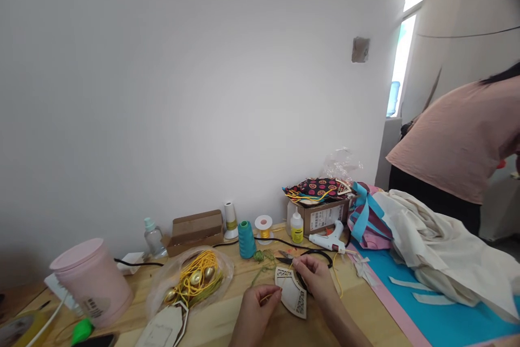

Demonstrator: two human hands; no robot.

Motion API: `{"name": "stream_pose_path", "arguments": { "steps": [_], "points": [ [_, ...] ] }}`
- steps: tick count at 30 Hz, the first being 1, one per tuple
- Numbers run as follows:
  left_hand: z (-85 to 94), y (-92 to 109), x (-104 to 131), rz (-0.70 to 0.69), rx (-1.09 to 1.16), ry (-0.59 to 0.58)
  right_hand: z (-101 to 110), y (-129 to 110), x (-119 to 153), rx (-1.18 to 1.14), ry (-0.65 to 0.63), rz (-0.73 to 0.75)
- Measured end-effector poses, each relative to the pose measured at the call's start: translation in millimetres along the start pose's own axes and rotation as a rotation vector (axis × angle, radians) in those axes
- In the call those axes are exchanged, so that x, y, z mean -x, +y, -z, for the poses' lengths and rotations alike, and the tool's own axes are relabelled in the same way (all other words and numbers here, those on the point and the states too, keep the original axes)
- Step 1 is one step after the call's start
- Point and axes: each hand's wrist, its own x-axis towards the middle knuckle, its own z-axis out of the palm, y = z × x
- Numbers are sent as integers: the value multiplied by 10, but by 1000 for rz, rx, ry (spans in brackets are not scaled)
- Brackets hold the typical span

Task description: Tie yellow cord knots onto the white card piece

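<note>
My left hand (258, 309) is closed in a pinch, with a short bit of thin yellow cord (266, 297) showing at its fingers. To the right, my right hand (316, 281) also pinches at its fingertips, where a trace of yellow cord appears; the rest is hidden by the fingers. Between the hands is a fan-shaped pale wooden piece (289, 294) with dark cut-out patterns at its ends. Black-handled scissors (319, 254) lie just behind my right hand. Green thread (264, 260) is loose on the table beyond my left hand.
Behind stand a teal thread cone (246, 241), a ribbon spool (264, 226), a glue bottle (297, 228) and a glue gun (330, 237). At left are a bag of yellow cords (195, 276) and a pink canister (93, 282). White cloth (442, 249) lies right; a person (459, 146) bends beyond.
</note>
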Motion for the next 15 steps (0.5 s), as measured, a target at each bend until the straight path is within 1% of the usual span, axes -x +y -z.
{"name": "stream_pose_path", "arguments": {
  "steps": [2,5,8,11,15],
  "points": [
    [5,12,16,-20,-101,-10,5,5,6,-55,-39,-53],
    [18,39,48,-65,-268,23,19,-16,39,-152,-106,-111],
    [16,45,62,-74,-363,54,25,-55,89,-249,-232,-150],
    [13,32,49,-51,-389,101,8,-90,138,-268,-341,-197],
    [26,32,33,-44,-316,115,-26,-116,181,-239,-416,-224]
  ]
}}
